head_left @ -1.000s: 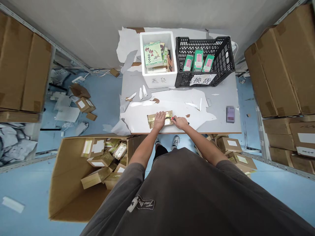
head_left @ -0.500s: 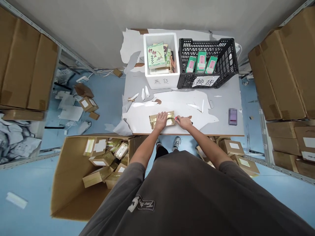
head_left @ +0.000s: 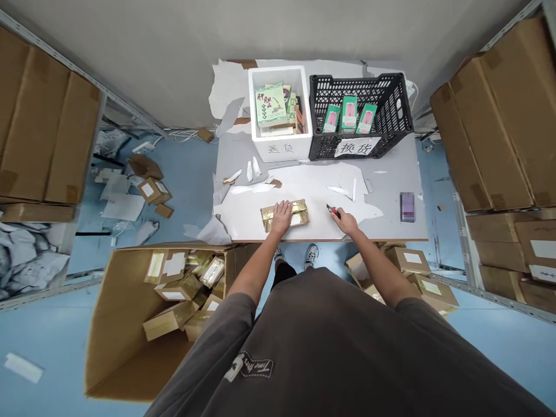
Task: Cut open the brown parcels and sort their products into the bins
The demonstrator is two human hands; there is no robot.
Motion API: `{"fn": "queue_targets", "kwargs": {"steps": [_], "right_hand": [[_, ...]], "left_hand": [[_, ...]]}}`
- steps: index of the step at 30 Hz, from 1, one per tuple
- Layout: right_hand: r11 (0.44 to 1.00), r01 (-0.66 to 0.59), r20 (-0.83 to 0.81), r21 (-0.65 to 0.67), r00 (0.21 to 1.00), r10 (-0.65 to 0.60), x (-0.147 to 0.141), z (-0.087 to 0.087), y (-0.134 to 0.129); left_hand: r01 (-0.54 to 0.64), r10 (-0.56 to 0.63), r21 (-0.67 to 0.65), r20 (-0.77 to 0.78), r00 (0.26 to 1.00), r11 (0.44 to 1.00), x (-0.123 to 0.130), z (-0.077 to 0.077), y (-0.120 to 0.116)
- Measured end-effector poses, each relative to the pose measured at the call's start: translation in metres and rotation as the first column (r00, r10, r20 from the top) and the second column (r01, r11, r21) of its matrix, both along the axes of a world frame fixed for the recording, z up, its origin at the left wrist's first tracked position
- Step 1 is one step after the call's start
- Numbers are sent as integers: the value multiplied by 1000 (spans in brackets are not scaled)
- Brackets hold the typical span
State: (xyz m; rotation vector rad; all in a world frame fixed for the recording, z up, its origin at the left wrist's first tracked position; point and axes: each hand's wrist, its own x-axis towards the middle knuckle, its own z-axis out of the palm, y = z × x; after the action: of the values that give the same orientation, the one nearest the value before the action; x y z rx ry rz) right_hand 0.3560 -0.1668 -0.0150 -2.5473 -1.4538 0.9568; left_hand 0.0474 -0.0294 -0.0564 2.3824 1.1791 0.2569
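A flat package wrapped in shiny gold-brown tape (head_left: 299,213) lies near the table's front edge. My left hand (head_left: 282,217) rests on top of it with the fingers spread, pressing on its middle. To the right, my right hand (head_left: 346,222) is closed round a red and black utility knife (head_left: 333,212), its tip pointing up and left, apart from the package. Torn white paper strips (head_left: 341,190) lie on the table beyond the hands.
A white foam box (head_left: 284,149) with small boxes and a black crate (head_left: 319,142) with green-pink packs stand at the back. A phone (head_left: 407,207) lies right. A large carton (head_left: 117,324) of parcels is at lower left; stacked cartons (head_left: 490,127) flank the right.
My right hand has moved right, away from the package's right end, with the knife now showing. My left hand is still on the package. The whole view has shifted slightly.
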Motion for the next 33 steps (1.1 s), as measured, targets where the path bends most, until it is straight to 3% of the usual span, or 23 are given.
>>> {"fn": "queue_targets", "kwargs": {"steps": [2, 4, 8, 11, 14, 17, 20, 22, 25, 28, 30, 33], "right_hand": [[980, 180, -147, 85, 975, -166, -3, -12, 0], [921, 367, -326, 132, 893, -309, -5, -24, 4], [788, 586, -506, 191, 746, -432, 9, -50, 11], [771, 606, -503, 195, 737, -452, 26, -69, 10], [805, 577, -435, 138, 766, -474, 39, -86, 8], [845, 519, -264, 130, 839, -475, 47, -94, 7], [858, 470, -43, 208, 881, -472, 41, -88, 8], [868, 437, 1, 235, 893, -450, 20, -77, 12], [918, 324, -163, 228, 943, -292, -40, -54, 22], [949, 243, -311, 202, 934, -173, -104, -38, 35], [953, 276, -295, 126, 927, -230, -131, -31, 46], [938, 343, -234, 58, 918, -321, -146, -23, 70]], "left_hand": [[-7, 7, -14, 1, 1000, 1000, 0, 1, 0], [-18, 17, -26, -8, 1000, 1000, -1, 1, 1], [-21, 21, -24, -25, 999, 999, -4, -1, 3], [-19, 19, -13, -26, 999, 1000, -6, -4, 5], [-20, 20, 2, -33, 999, 1000, -8, -7, 8], [-19, 21, 26, -58, 998, 999, -9, -10, 9], [-26, 28, 33, -75, 997, 999, -8, -10, 8], [-33, 35, 22, -74, 997, 999, -6, -8, 7], [-42, 42, 1, -72, 997, 999, 0, 0, 4], [-29, 26, -23, -100, 995, 999, 5, 12, 5], [2, -7, -43, -119, 993, 999, 4, 21, 10], [14, -21, -73, -100, 995, 997, -9, 33, 21]]}}
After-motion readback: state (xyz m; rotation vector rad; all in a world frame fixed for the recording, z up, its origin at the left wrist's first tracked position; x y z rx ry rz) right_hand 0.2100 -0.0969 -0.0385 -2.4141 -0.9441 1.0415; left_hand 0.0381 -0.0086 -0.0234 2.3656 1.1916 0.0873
